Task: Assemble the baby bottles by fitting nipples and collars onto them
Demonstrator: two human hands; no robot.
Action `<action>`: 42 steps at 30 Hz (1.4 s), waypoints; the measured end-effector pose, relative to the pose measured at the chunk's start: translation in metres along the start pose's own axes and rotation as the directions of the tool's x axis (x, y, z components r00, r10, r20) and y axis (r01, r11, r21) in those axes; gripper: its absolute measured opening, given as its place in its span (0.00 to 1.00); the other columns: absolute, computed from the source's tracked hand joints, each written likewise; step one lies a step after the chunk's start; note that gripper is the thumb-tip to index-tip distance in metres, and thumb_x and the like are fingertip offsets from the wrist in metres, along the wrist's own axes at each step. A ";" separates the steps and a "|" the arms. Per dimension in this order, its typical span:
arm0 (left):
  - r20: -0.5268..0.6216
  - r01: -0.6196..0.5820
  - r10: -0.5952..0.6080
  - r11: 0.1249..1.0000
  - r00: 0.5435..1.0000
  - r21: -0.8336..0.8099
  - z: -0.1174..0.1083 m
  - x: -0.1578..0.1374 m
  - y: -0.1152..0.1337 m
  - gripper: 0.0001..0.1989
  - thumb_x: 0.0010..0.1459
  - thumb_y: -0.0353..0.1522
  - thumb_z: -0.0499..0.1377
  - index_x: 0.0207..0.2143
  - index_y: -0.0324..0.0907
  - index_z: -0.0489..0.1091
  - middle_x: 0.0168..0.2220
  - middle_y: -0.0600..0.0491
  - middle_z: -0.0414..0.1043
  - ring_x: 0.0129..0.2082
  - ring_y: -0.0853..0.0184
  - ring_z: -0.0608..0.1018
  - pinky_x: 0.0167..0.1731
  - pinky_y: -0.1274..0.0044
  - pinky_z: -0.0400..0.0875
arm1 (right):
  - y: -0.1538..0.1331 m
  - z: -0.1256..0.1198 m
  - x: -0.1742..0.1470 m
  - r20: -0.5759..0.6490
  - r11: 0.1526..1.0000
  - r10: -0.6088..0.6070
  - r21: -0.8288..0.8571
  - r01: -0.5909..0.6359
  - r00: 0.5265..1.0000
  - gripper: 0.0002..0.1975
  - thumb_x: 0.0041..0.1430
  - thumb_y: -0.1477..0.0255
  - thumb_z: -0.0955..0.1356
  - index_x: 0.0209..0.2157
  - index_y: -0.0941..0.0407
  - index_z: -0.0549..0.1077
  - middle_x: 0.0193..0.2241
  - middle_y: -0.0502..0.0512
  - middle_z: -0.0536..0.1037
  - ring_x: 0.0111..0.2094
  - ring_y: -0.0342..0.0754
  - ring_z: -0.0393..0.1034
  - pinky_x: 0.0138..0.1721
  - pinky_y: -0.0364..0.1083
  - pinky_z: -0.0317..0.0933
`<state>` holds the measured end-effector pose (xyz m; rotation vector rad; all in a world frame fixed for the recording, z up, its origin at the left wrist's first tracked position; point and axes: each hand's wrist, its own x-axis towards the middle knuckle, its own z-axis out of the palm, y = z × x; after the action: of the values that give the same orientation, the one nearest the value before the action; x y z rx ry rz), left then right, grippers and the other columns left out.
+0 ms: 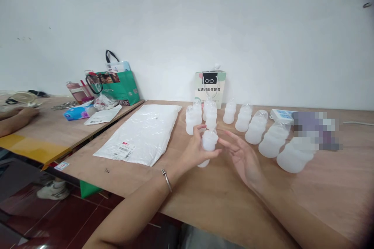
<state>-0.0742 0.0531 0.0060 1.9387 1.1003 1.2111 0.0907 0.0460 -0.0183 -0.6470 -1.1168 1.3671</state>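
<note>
My left hand [194, 149] is wrapped around a small frosted-white baby bottle [209, 142] with a clear dome cap, fingers behind it and thumb across its front. Close to the bottle's right side is my right hand [244, 159], its fingers spread and nothing in its palm. One fingertip is at the upper part of the bottle; I cannot tell if it touches. Behind the held bottle stands a group of like bottles [189, 121]. More of them form a curved row to the right, ending with a large-looking near bottle [292, 156].
A white plastic mailer [143, 132] lies left of the bottles. A paper bag [220, 93] stands against the wall; a white power strip [282, 116] lies at right. On the left table are a green bag [125, 87], a tissue pack [76, 112] and another person's hand [27, 114].
</note>
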 end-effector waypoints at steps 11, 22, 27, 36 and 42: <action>0.032 0.002 0.002 0.992 0.999 -0.130 0.004 -0.002 0.004 0.38 0.43 0.34 0.65 0.50 0.43 0.45 0.44 0.47 0.64 0.45 0.62 0.70 0.45 0.67 0.65 | -0.006 0.000 0.003 -0.025 0.997 -0.064 -0.054 0.063 0.998 0.17 0.56 0.61 0.63 0.46 0.51 0.70 0.33 0.53 0.79 0.48 0.51 0.67 0.52 0.53 0.55; 0.206 0.101 -0.035 0.942 0.978 -0.319 0.012 -0.010 0.007 0.40 0.39 0.30 0.67 0.51 0.46 0.47 0.46 0.47 0.62 0.41 0.65 0.72 0.39 0.70 0.68 | -0.001 0.002 -0.002 0.204 0.962 0.060 -0.274 -0.002 0.977 0.22 0.51 0.64 0.69 0.49 0.49 0.67 0.51 0.53 0.69 0.51 0.51 0.63 0.49 0.50 0.60; 0.523 0.379 -0.038 0.735 0.851 -0.563 0.006 -0.006 0.009 0.36 0.44 0.39 0.65 0.51 0.45 0.49 0.42 0.46 0.68 0.34 0.64 0.76 0.37 0.68 0.69 | -0.005 0.002 -0.004 0.092 0.994 0.072 -0.092 -0.063 0.993 0.22 0.50 0.62 0.68 0.48 0.52 0.68 0.35 0.55 0.76 0.22 0.42 0.66 0.19 0.42 0.61; 0.224 0.044 -0.027 0.996 0.974 -0.074 0.013 -0.009 0.015 0.21 0.54 0.43 0.56 0.46 0.42 0.61 0.41 0.49 0.69 0.40 0.63 0.72 0.38 0.72 0.66 | -0.001 0.004 0.003 -0.091 0.996 -0.062 -0.066 0.056 0.994 0.14 0.51 0.63 0.68 0.39 0.53 0.73 0.38 0.53 0.76 0.40 0.47 0.68 0.38 0.44 0.63; 0.173 -0.014 -0.015 0.986 0.985 0.164 0.019 -0.016 0.024 0.23 0.57 0.43 0.52 0.51 0.42 0.54 0.43 0.47 0.69 0.40 0.59 0.73 0.38 0.69 0.66 | 0.005 0.009 0.002 -0.205 0.992 -0.091 -0.099 0.072 0.975 0.16 0.50 0.62 0.69 0.39 0.54 0.72 0.40 0.55 0.75 0.42 0.51 0.68 0.40 0.48 0.63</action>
<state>-0.0529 0.0268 0.0111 2.1231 1.1390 0.9551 0.0801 0.0465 -0.0190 -0.7838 -1.0287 1.1542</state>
